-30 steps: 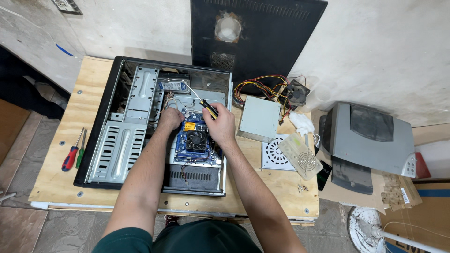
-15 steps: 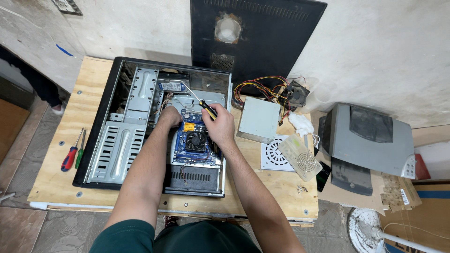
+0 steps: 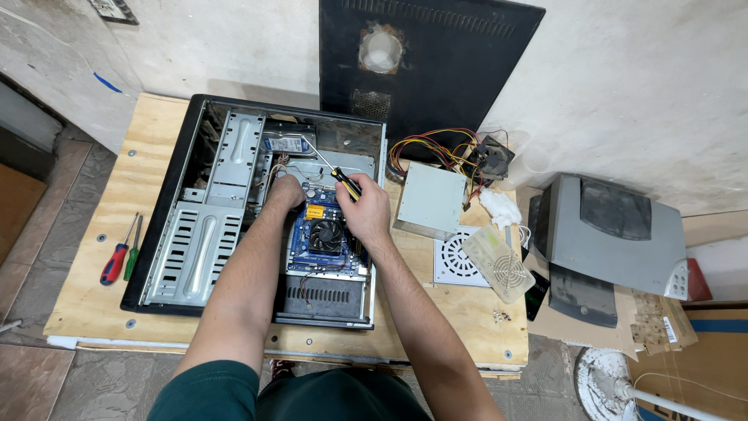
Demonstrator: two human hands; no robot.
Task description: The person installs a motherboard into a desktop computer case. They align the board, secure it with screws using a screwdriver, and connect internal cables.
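An open black computer case (image 3: 165, 226) lies flat on a plywood table (image 3: 86, 296). Inside it sits a blue motherboard (image 3: 300, 261) with a black cooler fan (image 3: 326, 235). My right hand (image 3: 365, 210) grips a screwdriver with a black and yellow handle (image 3: 345, 182); its metal shaft points up and left toward the far end of the case. My left hand (image 3: 284, 192) rests with fingers curled on the upper left corner of the motherboard, next to a drive (image 3: 286, 143) at the back.
A red-handled and a green-handled screwdriver (image 3: 117, 257) lie left of the case. Right of it are a grey power supply (image 3: 430, 199) with coloured wires, a white fan grille (image 3: 460, 257) and a beige cover. A black side panel (image 3: 425, 62) leans on the wall; a grey device (image 3: 615, 234) stands right.
None of note: both hands stay at the far end of the motherboard, and the screwdriver has shifted only slightly.
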